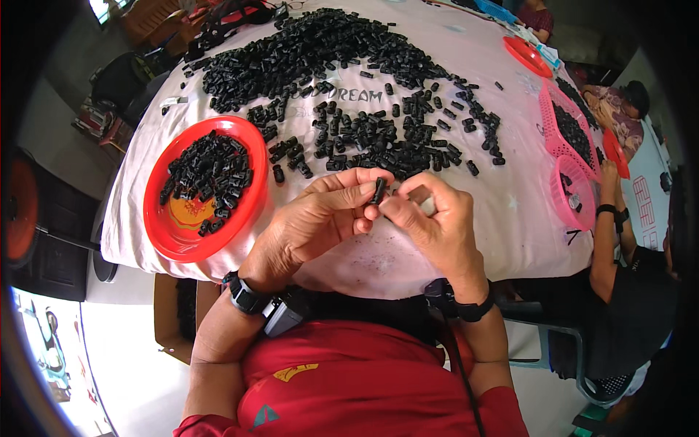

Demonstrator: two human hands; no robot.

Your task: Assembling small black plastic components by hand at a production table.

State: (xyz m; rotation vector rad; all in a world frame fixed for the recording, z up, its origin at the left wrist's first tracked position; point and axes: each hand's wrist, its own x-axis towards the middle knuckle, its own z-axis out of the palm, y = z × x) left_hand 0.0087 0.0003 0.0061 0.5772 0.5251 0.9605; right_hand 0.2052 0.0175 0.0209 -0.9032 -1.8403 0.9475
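Observation:
Between thumb and fingertips, my left hand (313, 218) pinches a small black plastic cylinder (378, 191), held tilted above the near part of the table. My right hand (443, 227) is closed close beside it, thumb against the curled fingers. Whatever sits in that right pinch, if anything, is too small and hidden to name. A red plate (156, 211) to the left bears many loose black pieces (211, 164). Just beyond my hands lies a scatter of similar black cylinders (357, 138), and a large heap (313, 51) of them covers the far side.
A pale pink cloth (502, 233) covers the table. Pink baskets (557, 138) with black parts stand at the right edge, near a seated co-worker's arm (604, 218). A red plate (528, 57) lies far right. An open cardboard box (171, 313) is below the table's left front.

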